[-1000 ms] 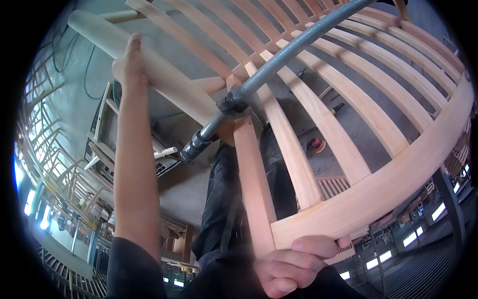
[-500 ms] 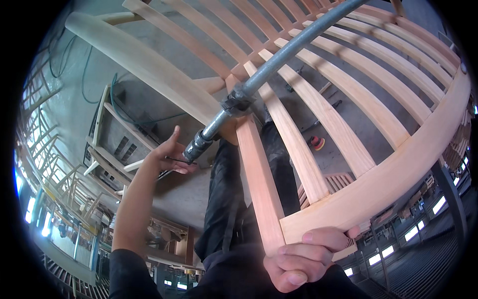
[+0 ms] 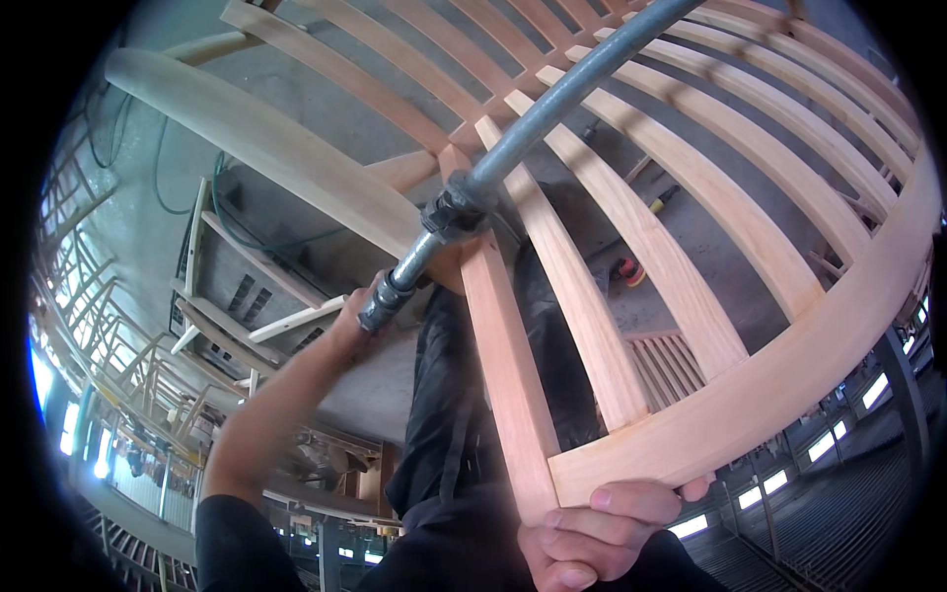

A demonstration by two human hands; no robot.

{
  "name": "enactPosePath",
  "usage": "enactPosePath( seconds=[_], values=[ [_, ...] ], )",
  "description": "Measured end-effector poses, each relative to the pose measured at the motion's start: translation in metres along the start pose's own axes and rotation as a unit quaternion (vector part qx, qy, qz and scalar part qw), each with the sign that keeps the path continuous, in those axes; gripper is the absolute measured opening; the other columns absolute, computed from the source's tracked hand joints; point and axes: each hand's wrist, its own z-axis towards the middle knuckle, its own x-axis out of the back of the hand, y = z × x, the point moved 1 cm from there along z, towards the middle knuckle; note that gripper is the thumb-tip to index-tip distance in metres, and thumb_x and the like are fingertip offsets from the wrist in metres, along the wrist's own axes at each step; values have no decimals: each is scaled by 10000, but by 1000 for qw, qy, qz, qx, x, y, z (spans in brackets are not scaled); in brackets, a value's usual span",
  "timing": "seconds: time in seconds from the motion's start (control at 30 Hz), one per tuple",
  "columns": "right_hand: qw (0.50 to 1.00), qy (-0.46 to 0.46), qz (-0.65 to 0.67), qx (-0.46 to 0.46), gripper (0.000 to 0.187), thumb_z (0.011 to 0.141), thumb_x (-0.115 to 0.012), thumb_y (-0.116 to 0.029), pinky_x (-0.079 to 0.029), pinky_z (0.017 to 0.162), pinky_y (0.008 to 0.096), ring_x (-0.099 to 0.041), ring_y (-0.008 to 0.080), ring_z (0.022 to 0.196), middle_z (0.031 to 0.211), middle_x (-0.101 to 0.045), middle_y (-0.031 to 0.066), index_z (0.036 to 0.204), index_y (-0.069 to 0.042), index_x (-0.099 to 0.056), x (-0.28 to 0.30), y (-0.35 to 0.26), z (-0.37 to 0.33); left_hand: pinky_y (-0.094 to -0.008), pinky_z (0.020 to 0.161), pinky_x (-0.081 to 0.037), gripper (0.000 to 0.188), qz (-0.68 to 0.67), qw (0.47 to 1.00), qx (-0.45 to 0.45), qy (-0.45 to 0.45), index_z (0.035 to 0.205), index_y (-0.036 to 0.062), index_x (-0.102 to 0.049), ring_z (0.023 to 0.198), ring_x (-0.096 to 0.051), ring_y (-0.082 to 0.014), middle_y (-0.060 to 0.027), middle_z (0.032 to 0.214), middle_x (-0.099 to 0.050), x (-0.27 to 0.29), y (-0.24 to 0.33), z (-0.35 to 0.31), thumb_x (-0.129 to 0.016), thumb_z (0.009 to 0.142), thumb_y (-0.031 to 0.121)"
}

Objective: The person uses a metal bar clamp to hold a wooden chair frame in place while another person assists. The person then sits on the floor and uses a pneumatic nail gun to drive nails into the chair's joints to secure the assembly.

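Under the slatted frame [image 3: 679, 291], grey floor [image 3: 725, 296] bears a red tool [image 3: 629, 272]

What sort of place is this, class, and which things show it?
Probably a furniture workshop: a metal pipe clamp lies across a slatted wooden frame, and a red tool, seemingly a sander, is on the floor.

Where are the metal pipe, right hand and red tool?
Metal pipe [image 3: 535, 137]: head view, middle of its shaft.
Right hand [image 3: 604, 528]: head view, on the curled fingers.
Red tool [image 3: 628, 271]: head view, on its red body.
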Motion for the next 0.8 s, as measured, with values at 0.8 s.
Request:
enactPosePath(
  seconds=[0.8],
  values=[
    [984,-146,53,86,284,964,-454,-331,-411,943,251,-570,56,686,732,-619,-78,712,-207,-498,33,13,-11,-309,862,-519,685,-233,943,-61,-228,1418,31,-472,931,-675,-173,-105,1077,-707,20,-52,-39,-790,811,22]
  ],
)
